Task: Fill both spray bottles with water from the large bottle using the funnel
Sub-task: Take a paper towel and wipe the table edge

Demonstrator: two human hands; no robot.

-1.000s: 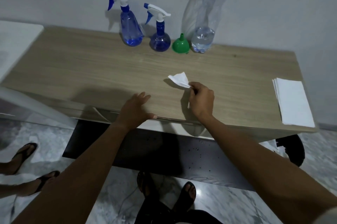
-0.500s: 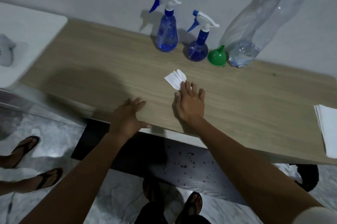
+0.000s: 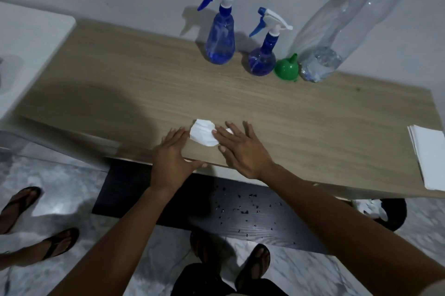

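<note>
- One white surface (image 3: pixel 31 38) adjoins the table's left end.
- Two sandalled feet (image 3: pixel 57 245) of a second person stand on the marble floor at far left.
- One wooden table (image 3: pixel 108 93) runs across the view against a pale wall.
- One left hand (image 3: pixel 172 153) lies flat at the table's near edge. Its fingers are straight and together, the thumb is out along the edge, and the fingertips are just beside the tissue. It holds nothing.
- One crumpled white tissue (image 3: pixel 202 135) lies on the table between the two hands.
- Two blue spray bottles stand upright at the back by the wall, both with white trigger heads on. The tall one (image 3: pixel 220 40) is on the left and the round one (image 3: pixel 262 61) on the right, near each other.
- One right hand (image 3: pixel 243 148) is flat with its fingers spread and straight. Its first two fingers press on the tissue's right side.
- One green funnel (image 3: pixel 286 69) sits mouth down with its spout up, between the round bottle and the large one.
- One large clear bottle (image 3: pixel 337 38) stands at the back right, with water only in its bottom part.
- One stack of white napkins (image 3: pixel 431 156) lies at the table's right end, well apart from the rest.
</note>
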